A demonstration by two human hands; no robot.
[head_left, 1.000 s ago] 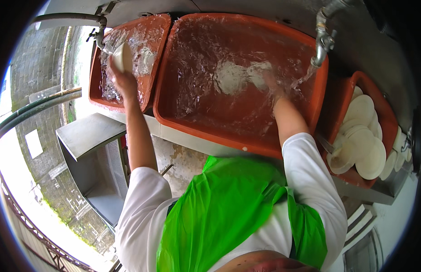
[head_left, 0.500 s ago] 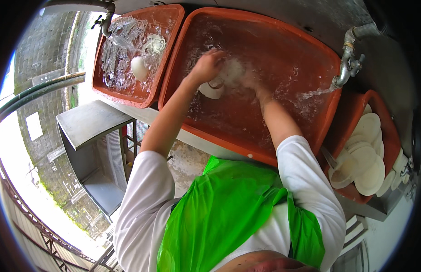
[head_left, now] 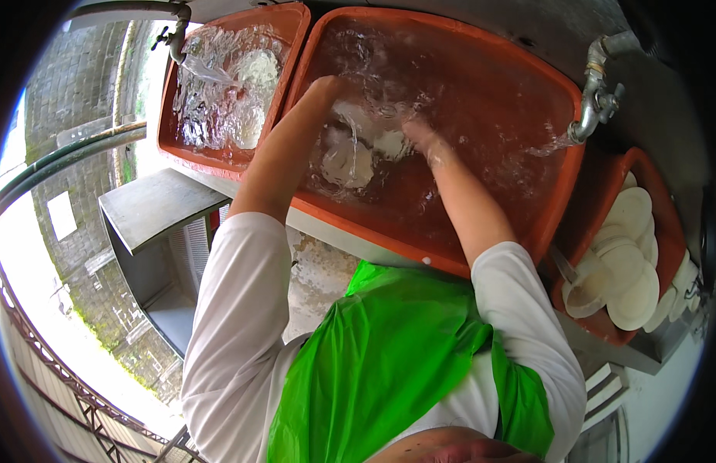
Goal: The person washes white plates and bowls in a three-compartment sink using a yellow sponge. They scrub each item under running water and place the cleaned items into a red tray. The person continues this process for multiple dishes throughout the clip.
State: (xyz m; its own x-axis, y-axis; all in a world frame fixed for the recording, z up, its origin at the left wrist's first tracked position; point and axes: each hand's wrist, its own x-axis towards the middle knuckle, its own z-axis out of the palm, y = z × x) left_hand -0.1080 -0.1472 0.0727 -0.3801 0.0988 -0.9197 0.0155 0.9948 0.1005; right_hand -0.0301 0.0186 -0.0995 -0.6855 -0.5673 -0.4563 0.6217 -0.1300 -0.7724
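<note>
Steel table is bearing the orange tub; toward its left, my left hand and right hand are hovering by submerged white dishes, grips unclear to me; wetness could cause slipping.

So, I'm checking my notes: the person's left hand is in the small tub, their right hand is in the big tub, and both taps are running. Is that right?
Not quite: the head view shows the left hand in the big tub. The right hand is there too, and the left tap and right tap are running.
</note>
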